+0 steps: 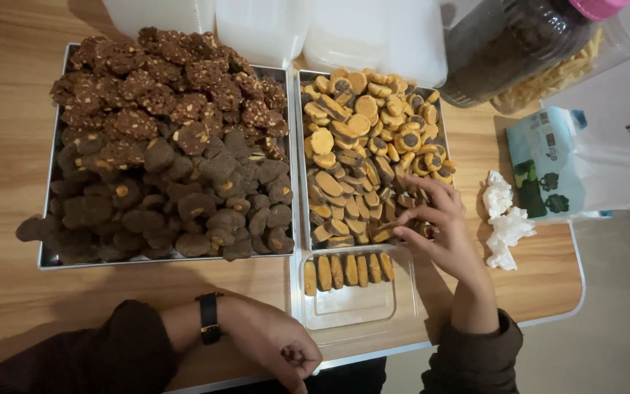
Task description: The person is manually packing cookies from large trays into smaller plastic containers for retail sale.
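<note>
Right hand (442,228) reaches in from five o'clock, fingers loosely spread and curled, fingertips (411,216) pinching at yellow-and-brown biscuits in the near corner of the narrow metal tray of yellow biscuits (302,160); whether one is fully gripped I cannot tell. Left hand (278,346) rests at six o'clock on the pale wooden tabletop (9,292), curled into a loose fist and holding nothing visible, a black wristwatch (208,318) on the wrist.

At nine to eleven o'clock, the wide metal tray heaped with dark chocolate cookies (44,259) lies touching the narrow tray, probably so both kinds stay within reach. At six o'clock, just below the narrow tray, the clear plastic box (348,303) lies open beside the picking hand, with a standing row of yellow biscuits (348,271) along its far edge, set on edge seemingly to pack tightly.

At twelve o'clock stand white plastic tubs (264,29); at one o'clock, clear jars with a pink lid (534,44). At three o'clock are a blue-green tissue pack (548,157) and crumpled white tissue (503,219)
</note>
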